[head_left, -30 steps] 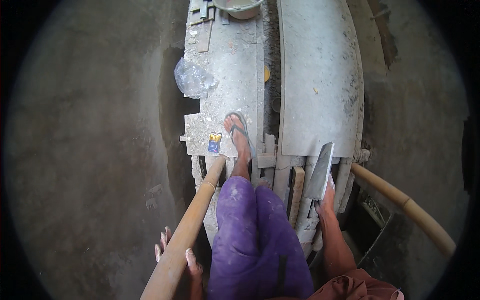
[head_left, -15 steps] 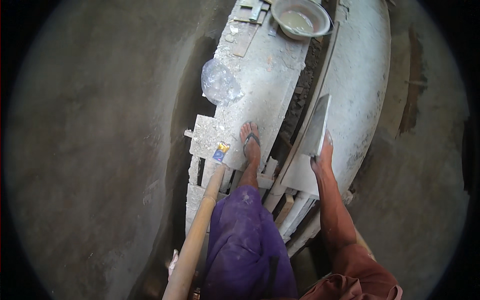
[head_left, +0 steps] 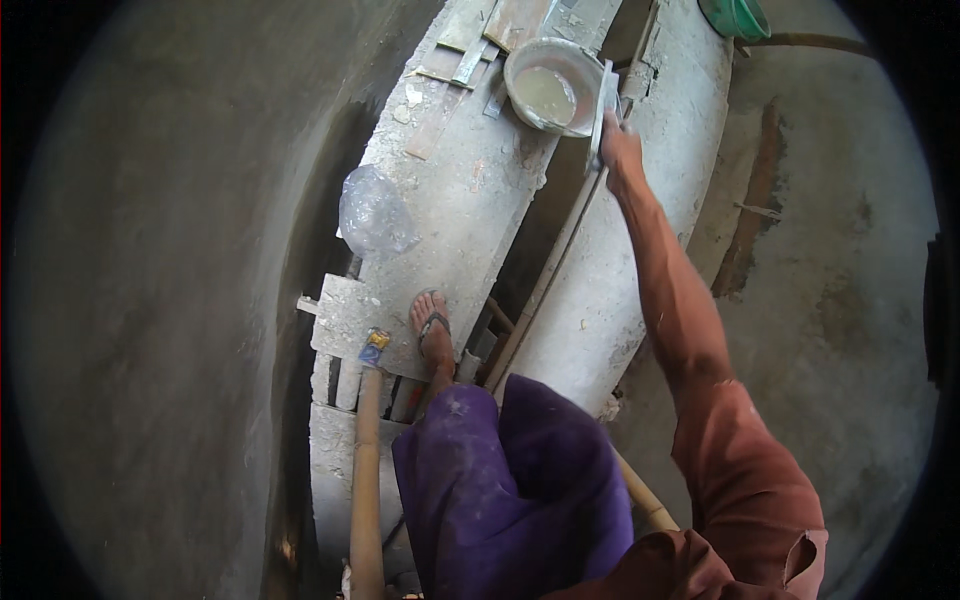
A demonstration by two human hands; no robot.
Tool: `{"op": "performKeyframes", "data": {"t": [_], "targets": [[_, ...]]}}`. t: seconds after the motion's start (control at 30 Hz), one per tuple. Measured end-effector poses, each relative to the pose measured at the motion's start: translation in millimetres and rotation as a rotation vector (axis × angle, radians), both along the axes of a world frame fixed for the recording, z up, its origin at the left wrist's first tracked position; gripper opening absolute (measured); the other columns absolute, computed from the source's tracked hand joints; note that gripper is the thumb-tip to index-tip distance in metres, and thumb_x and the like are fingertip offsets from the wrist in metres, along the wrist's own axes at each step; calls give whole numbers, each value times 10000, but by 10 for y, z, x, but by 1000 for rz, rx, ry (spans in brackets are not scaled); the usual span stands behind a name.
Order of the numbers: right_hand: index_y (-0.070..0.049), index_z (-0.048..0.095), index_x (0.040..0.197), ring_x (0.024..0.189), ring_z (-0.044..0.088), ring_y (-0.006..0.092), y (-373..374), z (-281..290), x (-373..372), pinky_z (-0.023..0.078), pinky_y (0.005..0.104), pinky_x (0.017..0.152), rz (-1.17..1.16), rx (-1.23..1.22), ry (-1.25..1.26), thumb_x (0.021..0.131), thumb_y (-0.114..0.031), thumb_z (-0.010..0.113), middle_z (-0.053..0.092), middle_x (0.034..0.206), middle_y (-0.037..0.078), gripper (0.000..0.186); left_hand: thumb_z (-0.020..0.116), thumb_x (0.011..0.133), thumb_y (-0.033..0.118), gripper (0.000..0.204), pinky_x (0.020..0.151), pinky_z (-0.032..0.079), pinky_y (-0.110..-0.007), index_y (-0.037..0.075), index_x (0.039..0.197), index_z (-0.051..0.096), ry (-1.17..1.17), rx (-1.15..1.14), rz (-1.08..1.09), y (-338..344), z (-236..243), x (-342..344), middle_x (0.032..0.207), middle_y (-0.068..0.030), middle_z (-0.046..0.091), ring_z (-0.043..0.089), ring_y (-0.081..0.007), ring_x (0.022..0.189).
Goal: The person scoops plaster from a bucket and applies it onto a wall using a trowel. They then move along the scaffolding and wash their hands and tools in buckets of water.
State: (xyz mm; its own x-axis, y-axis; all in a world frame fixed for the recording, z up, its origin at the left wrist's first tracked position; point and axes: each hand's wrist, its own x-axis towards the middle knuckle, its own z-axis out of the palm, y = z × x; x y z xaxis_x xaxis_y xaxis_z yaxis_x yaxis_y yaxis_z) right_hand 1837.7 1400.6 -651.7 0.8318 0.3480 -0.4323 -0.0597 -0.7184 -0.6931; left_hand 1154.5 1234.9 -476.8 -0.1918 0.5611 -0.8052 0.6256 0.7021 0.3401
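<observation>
My right hand (head_left: 620, 148), at the end of an outstretched arm, is closed round the handle of a flat plastering trowel (head_left: 602, 112). The blade is seen nearly edge-on. It overlaps the right rim of a round, whitish-crusted basin (head_left: 518, 104) holding a pale, cloudy liquid (head_left: 546, 94); whether blade and rim touch, I cannot tell. My left hand is out of sight.
My sandalled foot (head_left: 432, 318) stands on a dusty plank platform (head_left: 450, 215). A clear plastic bag (head_left: 375, 212), board scraps (head_left: 470, 55) and a small wrapper (head_left: 374, 346) lie there. A bamboo pole (head_left: 366, 470) rises beside me. Past a gap runs a pale curved panel (head_left: 590, 290); a green bucket (head_left: 738, 18) is beyond.
My right hand has carried the trowel forward from above the pale panel to the basin's rim. The view has shifted, and the green bucket has come into sight.
</observation>
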Motion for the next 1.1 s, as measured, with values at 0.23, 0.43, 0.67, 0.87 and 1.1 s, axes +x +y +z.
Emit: {"op": "performKeyframes", "data": {"t": [0.23, 0.43, 0.67, 0.87, 1.1], "targets": [[60, 577, 1144, 888, 660, 379, 559, -657, 893, 486, 461, 770, 784, -506, -409, 926, -399, 532, 657, 948, 276, 511, 521, 944, 389, 535, 1046, 335, -376, 60, 1352, 413, 221, 140, 65, -253, 512, -106, 1297, -86, 486, 457, -213, 1188], [-18, 563, 1136, 1012, 624, 395, 865, -1129, 884, 492, 479, 861, 1225, -621, -683, 904, -366, 478, 650, 1055, 244, 426, 533, 940, 404, 578, 1060, 324, -396, 64, 1384, 384, 354, 248, 140, -558, 750, -113, 1315, -81, 475, 449, -223, 1206], [-40, 524, 1253, 1118, 560, 353, 768, -2065, 1000, 479, 455, 914, 1632, -542, -1026, 834, -185, 565, 563, 1182, 179, 446, 546, 935, 421, 631, 1077, 311, -418, 69, 1422, 351, 394, 451, 279, -1297, 633, 13, 1336, -75, 463, 440, -234, 1227], [-28, 528, 1231, 1130, 537, 361, 537, -2387, 995, 458, 471, 935, 1826, -624, -911, 798, -131, 548, 544, 1216, 182, 446, 476, 977, 416, 616, 1173, 180, -489, 122, 1477, 268, -71, 1037, 659, -1742, -110, 244, 1543, -114, 272, 224, -319, 1432], [-61, 555, 1207, 1188, 511, 349, 123, -2488, 1236, 411, 457, 998, 1931, -467, -1132, 739, -148, 633, 538, 1248, 172, 482, 603, 901, 355, 585, 1171, 206, -496, 62, 1355, 379, -72, 1440, 784, -1879, -436, 326, 1493, -191, 324, 272, -317, 1411]]}}
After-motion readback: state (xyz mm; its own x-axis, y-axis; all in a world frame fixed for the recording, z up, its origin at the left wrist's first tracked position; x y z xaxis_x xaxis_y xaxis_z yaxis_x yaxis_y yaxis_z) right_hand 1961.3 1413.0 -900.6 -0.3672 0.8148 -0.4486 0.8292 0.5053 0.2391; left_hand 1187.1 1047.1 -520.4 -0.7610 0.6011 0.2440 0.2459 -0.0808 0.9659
